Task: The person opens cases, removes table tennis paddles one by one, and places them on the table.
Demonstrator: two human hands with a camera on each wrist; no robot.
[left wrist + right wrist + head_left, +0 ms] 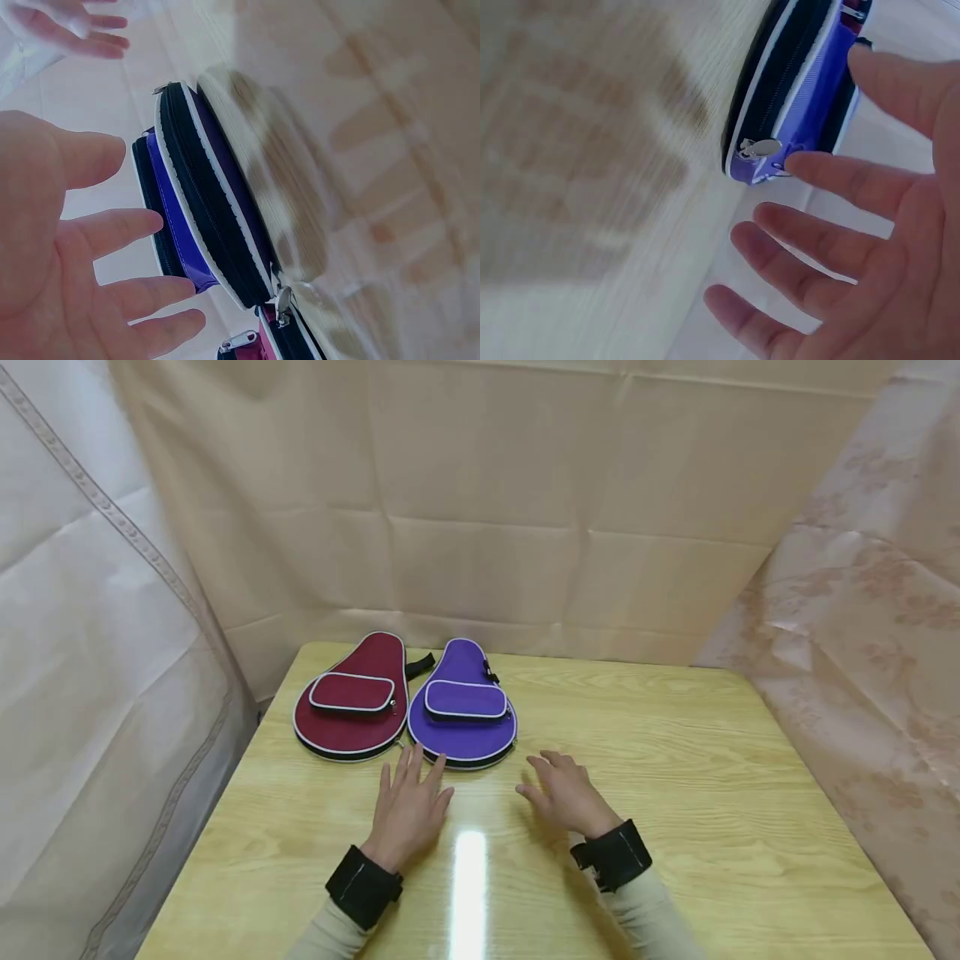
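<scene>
Side by side at the table's far left lie two paddle-shaped zip cases, a dark red one (351,731) and a purple one (461,739), each with a small zipped front pocket. My left hand (408,817) has its fingers spread, fingertips at the purple case's near edge. In the left wrist view that case's black zip side (206,191) faces the palm. To the right of the purple case is my right hand (570,797), fingers loosely extended and holding nothing. A metal zip pull (761,148) shows near its fingers in the right wrist view.
The cases lie on a wood-grain table (675,760), with a bright light reflection in front. Beige cloth (480,527) hangs behind the table, a white cloth (97,652) on the left and a floral one (877,652) on the right. A black strap (420,666) lies between the cases.
</scene>
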